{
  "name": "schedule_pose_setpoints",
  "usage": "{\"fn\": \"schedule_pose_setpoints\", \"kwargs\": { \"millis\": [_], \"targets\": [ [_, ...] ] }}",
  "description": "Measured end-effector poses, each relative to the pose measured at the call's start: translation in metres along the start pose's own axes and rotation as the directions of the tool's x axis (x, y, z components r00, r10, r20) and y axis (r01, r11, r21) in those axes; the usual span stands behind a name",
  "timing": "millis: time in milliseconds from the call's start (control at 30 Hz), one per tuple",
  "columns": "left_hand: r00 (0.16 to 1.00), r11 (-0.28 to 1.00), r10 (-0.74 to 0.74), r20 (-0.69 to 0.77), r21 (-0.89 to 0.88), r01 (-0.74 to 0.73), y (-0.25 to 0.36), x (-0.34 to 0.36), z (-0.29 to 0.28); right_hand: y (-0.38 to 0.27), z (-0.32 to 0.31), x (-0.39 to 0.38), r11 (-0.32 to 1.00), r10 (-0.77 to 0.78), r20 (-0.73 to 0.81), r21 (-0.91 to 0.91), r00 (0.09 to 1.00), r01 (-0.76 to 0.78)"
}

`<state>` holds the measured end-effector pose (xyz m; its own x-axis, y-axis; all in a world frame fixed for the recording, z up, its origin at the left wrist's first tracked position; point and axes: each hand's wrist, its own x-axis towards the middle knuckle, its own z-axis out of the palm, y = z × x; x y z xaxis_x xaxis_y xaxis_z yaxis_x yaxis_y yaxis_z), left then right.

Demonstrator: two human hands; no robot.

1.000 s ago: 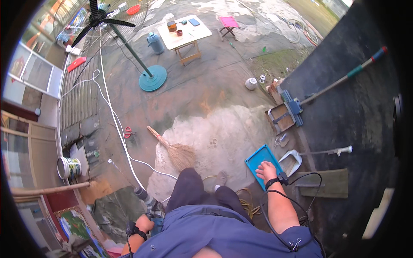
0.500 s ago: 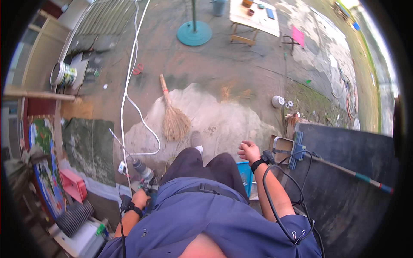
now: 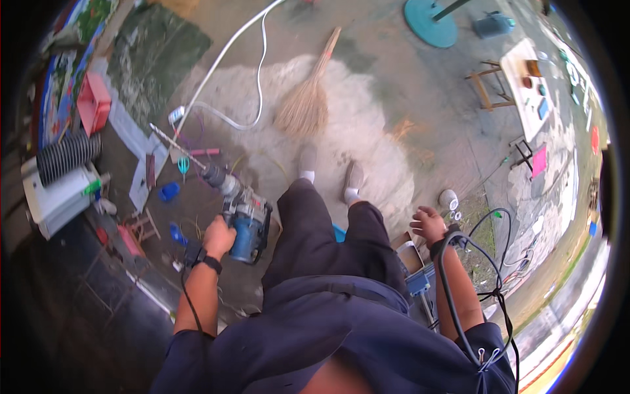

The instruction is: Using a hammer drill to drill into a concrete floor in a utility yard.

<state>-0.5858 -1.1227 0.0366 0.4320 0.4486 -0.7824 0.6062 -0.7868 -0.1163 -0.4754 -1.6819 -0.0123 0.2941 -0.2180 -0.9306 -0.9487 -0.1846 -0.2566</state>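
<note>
My left hand [image 3: 219,238] is closed around the handle of a blue and grey hammer drill [image 3: 247,217]. Its long bit [image 3: 176,146] points forward and left, above the floor. Held out on the other side, my right hand [image 3: 428,224] has its fingers loosely apart and nothing in them. A grey and black cable [image 3: 449,289] loops along that forearm. Between the drill bit and my feet a white cord [image 3: 260,79] runs over the ground, and a straw broom [image 3: 307,105] lies farther ahead.
To the left are a pink-red basin [image 3: 94,105], a corrugated hose [image 3: 68,157] and blue-handled scissors [image 3: 183,165]. Ahead right stand a teal round base [image 3: 430,25], a small table [image 3: 525,92] and a pink folding stool [image 3: 539,161]. A white container [image 3: 448,199] lies beyond my right hand.
My view has swung left, so the broom and table sit farther right. The drill, held in my left hand, has come forward and more fully into view. My right hand stays free.
</note>
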Motion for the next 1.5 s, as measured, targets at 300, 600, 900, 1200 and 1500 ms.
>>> {"fn": "schedule_pose_setpoints", "kwargs": {
  "millis": [300,600,900,1200,1500],
  "targets": [
    [0.960,0.994,-0.110,0.257,0.005,0.113,-0.036,0.073,0.115,0.082,0.008,0.045,0.965,0.199,-0.036,-0.165,0.979,-0.202],
    [0.924,0.999,-0.003,0.384,0.038,-0.012,-0.064,0.196,0.253,0.131,0.061,0.091,0.931,0.265,-0.108,-0.229,0.958,-0.283],
    [0.881,0.999,-0.036,0.472,0.020,0.030,-0.039,0.293,0.295,0.157,0.037,0.124,0.845,0.147,-0.145,-0.496,0.978,-0.200],
    [0.916,0.973,-0.053,0.397,0.226,-0.041,-0.066,0.315,0.248,0.247,0.060,0.154,0.928,0.333,0.005,-0.178,0.943,-0.327],
    [0.971,0.998,-0.017,0.238,0.070,0.001,-0.030,0.285,0.250,0.253,0.003,0.148,0.893,0.113,-0.049,-0.434,0.992,-0.123]
  ]
}}
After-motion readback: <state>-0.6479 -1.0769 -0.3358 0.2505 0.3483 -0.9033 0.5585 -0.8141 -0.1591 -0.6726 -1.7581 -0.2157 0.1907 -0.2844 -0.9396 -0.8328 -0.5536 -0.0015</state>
